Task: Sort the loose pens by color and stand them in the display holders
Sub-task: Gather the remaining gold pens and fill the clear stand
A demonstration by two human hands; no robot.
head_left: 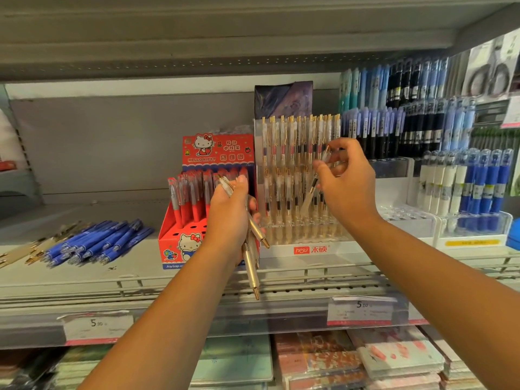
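Cream-white pens with gold tips are the sorting work here. A bundle of them hangs tips-down from the left hand, whose fingers are wrapped around the barrels, at about 6 o'clock in the scene. Just toward 3 o'clock, the right hand pinches a single pen, tilted, against the clear acrylic holder already filled with matching pens. At 9 o'clock of the holder stands a red cartoon-cat box of red pens. Far toward 9 o'clock, loose blue pens lie on the grey shelf.
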